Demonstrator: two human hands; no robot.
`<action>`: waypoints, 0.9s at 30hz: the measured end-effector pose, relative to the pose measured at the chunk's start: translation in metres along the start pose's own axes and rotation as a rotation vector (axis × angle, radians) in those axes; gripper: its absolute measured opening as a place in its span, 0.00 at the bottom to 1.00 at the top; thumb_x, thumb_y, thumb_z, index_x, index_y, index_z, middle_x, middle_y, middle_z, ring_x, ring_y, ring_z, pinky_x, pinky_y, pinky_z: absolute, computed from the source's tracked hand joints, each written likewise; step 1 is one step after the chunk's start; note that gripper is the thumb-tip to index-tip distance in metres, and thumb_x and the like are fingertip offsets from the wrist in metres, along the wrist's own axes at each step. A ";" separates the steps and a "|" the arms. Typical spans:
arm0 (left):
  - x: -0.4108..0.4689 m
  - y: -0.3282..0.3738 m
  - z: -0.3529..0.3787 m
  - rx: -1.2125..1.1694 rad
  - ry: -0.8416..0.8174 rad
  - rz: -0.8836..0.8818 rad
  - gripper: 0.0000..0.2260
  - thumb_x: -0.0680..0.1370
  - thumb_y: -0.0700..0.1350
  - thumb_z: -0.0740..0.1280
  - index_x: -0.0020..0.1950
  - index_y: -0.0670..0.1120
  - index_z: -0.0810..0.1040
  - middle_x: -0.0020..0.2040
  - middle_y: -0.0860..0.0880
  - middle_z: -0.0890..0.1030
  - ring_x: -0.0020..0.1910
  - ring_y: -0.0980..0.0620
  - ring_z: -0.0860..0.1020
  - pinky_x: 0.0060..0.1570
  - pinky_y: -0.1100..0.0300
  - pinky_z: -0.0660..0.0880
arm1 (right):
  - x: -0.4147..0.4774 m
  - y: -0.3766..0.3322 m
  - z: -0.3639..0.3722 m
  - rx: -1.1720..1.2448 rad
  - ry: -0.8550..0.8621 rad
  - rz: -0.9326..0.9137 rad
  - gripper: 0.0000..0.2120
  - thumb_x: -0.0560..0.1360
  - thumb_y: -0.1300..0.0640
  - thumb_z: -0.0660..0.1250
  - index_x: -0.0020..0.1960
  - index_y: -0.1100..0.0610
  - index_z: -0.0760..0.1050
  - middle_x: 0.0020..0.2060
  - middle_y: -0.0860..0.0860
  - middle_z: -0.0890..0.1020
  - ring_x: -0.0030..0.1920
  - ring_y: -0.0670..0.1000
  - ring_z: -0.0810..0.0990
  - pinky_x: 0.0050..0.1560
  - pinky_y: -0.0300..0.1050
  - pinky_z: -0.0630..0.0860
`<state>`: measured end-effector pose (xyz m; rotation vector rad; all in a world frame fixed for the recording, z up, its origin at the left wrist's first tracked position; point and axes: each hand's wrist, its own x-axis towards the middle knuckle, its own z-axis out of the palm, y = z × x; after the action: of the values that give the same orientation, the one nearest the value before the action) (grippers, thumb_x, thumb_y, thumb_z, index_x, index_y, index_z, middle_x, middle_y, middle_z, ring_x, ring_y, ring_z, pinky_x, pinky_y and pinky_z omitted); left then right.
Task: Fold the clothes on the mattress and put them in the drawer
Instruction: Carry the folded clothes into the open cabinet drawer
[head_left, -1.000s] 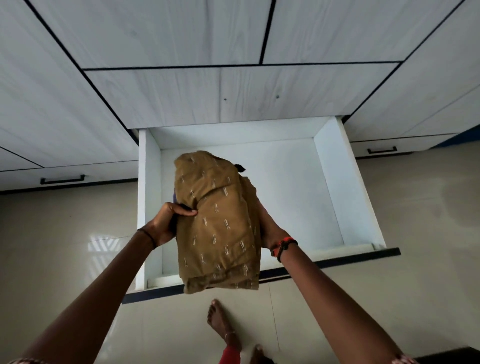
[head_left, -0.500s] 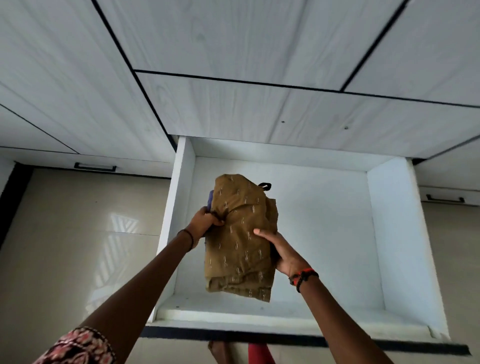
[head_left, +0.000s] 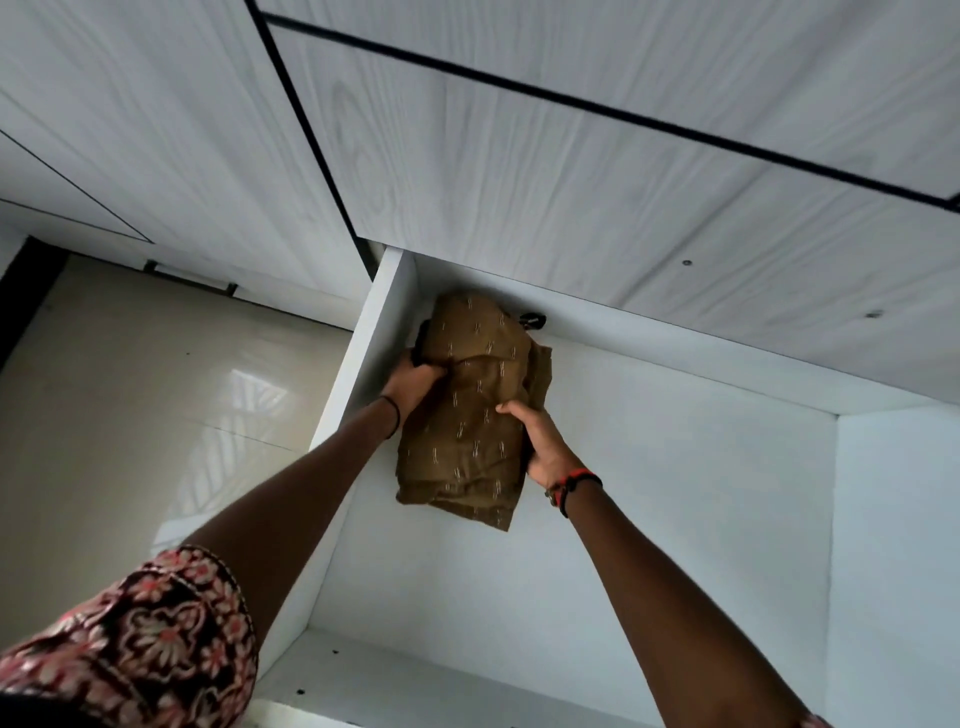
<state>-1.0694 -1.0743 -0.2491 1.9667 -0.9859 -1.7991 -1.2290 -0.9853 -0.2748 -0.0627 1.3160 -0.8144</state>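
Observation:
A folded brown garment (head_left: 475, 415) with small white marks lies in the back left corner of the open white drawer (head_left: 675, 519), its top end under the cabinet front. My left hand (head_left: 413, 382) grips its left edge beside the drawer's left wall. My right hand (head_left: 540, 441) grips its right edge, thumb on top. A dark layer of cloth shows at the bundle's upper left, and a small black loop (head_left: 532, 319) sticks out at its top right.
White wood-grain cabinet fronts (head_left: 571, 182) overhang the back of the drawer. A closed drawer with a dark handle (head_left: 189, 275) is to the left. Glossy beige floor tiles (head_left: 156, 389) lie left of the open drawer. The drawer's right wall (head_left: 893, 545) stands at right.
Both hands have carried the garment down and back into the drawer's rear left corner. The camera has come closer over the drawer, and the feet have left the view.

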 end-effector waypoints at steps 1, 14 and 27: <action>0.007 0.004 0.000 -0.021 0.010 -0.002 0.25 0.77 0.41 0.67 0.73 0.43 0.64 0.67 0.43 0.72 0.65 0.43 0.71 0.61 0.57 0.67 | 0.008 -0.004 0.002 0.001 -0.003 0.002 0.19 0.72 0.58 0.69 0.62 0.58 0.75 0.55 0.58 0.82 0.57 0.58 0.79 0.54 0.50 0.77; 0.005 -0.049 0.021 0.614 0.244 0.436 0.34 0.78 0.63 0.52 0.78 0.50 0.42 0.78 0.49 0.47 0.77 0.51 0.46 0.74 0.52 0.45 | 0.052 0.001 0.029 0.000 0.142 -0.104 0.23 0.65 0.55 0.73 0.59 0.58 0.78 0.51 0.57 0.84 0.50 0.58 0.83 0.50 0.55 0.80; -0.042 -0.063 0.019 0.902 0.120 0.351 0.30 0.81 0.58 0.50 0.78 0.48 0.43 0.78 0.50 0.44 0.77 0.52 0.42 0.74 0.52 0.39 | 0.016 -0.022 0.046 -0.514 0.560 -0.118 0.31 0.75 0.53 0.69 0.72 0.63 0.60 0.67 0.62 0.71 0.65 0.62 0.72 0.64 0.52 0.71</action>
<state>-1.0694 -0.9969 -0.2605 2.0860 -2.1947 -1.0948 -1.1992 -1.0290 -0.2641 -0.3411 2.0480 -0.5898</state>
